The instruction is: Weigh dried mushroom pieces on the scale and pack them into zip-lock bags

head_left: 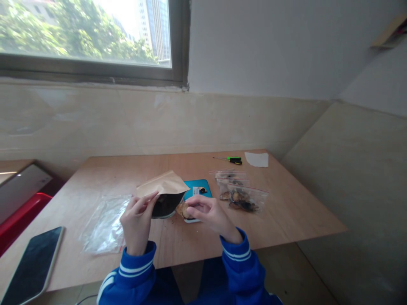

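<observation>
My left hand (137, 220) grips the edge of a brown kraft paper pouch (163, 183), tilted with its dark mouth gaping toward me. At that mouth, my right hand (212, 214) pinches a brown, wrinkled dried piece (182, 209), perhaps a mushroom slice; its exact kind I cannot tell. Behind and partly under my right hand lies a blue kitchen scale (191, 184) with a small dark piece on top. Several see-through zip bags (243, 197) of brown and black dried pieces lie to the right.
Flat empty plastic bags (106, 224) lie left of my left hand. A tablet (34, 264) rests at the table's left front. Screwdrivers (233, 159) and a white paper sheet (257, 159) are at the back right. A red chair (22, 216) stands at the left.
</observation>
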### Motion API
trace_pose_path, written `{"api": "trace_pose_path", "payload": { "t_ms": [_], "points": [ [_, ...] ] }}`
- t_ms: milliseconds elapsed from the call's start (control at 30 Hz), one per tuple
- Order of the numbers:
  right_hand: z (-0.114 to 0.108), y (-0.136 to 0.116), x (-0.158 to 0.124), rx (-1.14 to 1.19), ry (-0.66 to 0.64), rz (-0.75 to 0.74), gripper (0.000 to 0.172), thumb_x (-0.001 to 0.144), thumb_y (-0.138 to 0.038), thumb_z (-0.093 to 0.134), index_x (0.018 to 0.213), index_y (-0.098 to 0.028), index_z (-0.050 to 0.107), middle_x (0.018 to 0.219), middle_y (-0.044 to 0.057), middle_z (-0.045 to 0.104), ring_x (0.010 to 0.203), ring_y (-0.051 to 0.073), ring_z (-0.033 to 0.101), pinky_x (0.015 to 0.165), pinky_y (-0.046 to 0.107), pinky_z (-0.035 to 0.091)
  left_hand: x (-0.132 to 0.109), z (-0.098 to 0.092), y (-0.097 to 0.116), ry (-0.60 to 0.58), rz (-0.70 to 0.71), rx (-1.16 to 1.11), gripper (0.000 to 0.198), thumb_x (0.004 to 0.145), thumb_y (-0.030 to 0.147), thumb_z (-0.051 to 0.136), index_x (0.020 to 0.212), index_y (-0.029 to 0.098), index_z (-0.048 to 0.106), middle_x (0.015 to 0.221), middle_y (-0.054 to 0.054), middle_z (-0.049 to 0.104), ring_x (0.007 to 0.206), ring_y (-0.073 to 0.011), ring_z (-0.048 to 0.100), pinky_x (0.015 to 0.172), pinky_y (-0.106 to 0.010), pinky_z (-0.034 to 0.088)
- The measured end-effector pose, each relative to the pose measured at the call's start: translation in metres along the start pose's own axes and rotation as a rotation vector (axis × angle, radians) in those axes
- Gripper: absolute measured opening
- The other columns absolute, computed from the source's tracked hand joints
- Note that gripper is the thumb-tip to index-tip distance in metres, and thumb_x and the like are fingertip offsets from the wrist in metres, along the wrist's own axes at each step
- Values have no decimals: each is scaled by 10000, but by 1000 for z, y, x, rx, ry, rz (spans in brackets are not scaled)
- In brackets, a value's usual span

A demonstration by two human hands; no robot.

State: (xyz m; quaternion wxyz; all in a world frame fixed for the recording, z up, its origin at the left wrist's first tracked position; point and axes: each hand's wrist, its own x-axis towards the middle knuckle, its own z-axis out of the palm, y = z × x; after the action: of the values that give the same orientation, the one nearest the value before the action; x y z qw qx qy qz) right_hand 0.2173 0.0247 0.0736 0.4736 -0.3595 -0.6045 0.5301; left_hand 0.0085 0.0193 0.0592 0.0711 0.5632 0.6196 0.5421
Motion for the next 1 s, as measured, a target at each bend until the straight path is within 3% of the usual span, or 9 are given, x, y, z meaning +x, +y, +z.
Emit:
{"api": "trace_pose_path", "payload": {
  "t_ms": [133, 300, 433, 533, 700, 867, 1000],
  "points": [
    [-33, 29, 7, -91, 163, 30, 289, 777, -418, 688, 917, -166, 701, 896, 61, 724, 835, 178, 693, 791, 331, 575, 8, -9, -12, 23, -67, -20, 236, 795, 434, 658, 929, 261, 748, 762, 23, 609, 651, -117, 599, 647, -254, 462],
    [-32, 78, 28, -513, 332, -43, 240, 873, -327, 566, 924, -131, 695, 943, 116, 703, 838, 195, 679, 768, 334, 564, 9, -16, -22, 36, -98, -32, 264, 781, 440, 670, 947, 250, 746, 804, 16, 635, 686, -128, 613, 673, -262, 479],
    [-25, 97, 38, -676, 341, -78, 171, 867, -205, 550, 929, -156, 702, 971, 110, 669, 936, 219, 636, 889, 392, 512, 4, -21, -28, -3, -64, -27, 250, 783, 440, 671, 929, 253, 750, 799, 12, 638, 709, -133, 620, 673, -259, 473],
    [-25, 103, 38, -747, 344, -89, 169, 854, -164, 557, 928, -187, 708, 1115, 127, 618, 1118, 259, 552, 1009, 474, 426, 2, -22, -31, -14, -55, -9, 256, 787, 452, 665, 937, 264, 751, 780, 14, 630, 681, -129, 615, 637, -260, 450],
    [-22, 116, 24, -1005, 314, -146, 152, 874, -207, 568, 925, -196, 711, 1257, 148, 537, 1245, 298, 442, 1037, 543, 381, 1, -18, -31, -30, -58, -20, 267, 788, 465, 657, 938, 266, 753, 778, 7, 639, 682, -133, 615, 633, -261, 455],
    [-22, 109, 10, -1008, 298, -197, 234, 901, -196, 506, 1005, -228, 713, 1327, 133, 489, 1289, 303, 401, 1047, 545, 374, 0, -18, -29, -41, -72, -35, 263, 792, 454, 656, 953, 269, 750, 774, 8, 633, 680, -132, 611, 626, -258, 454],
    [-17, 68, 6, -764, 355, -241, 292, 913, -159, 445, 1058, -224, 690, 1219, 125, 560, 1182, 249, 500, 1036, 474, 405, -1, -16, -28, -32, -81, -44, 251, 790, 439, 661, 947, 266, 752, 770, 10, 628, 671, -127, 606, 622, -256, 448]
  ]
}}
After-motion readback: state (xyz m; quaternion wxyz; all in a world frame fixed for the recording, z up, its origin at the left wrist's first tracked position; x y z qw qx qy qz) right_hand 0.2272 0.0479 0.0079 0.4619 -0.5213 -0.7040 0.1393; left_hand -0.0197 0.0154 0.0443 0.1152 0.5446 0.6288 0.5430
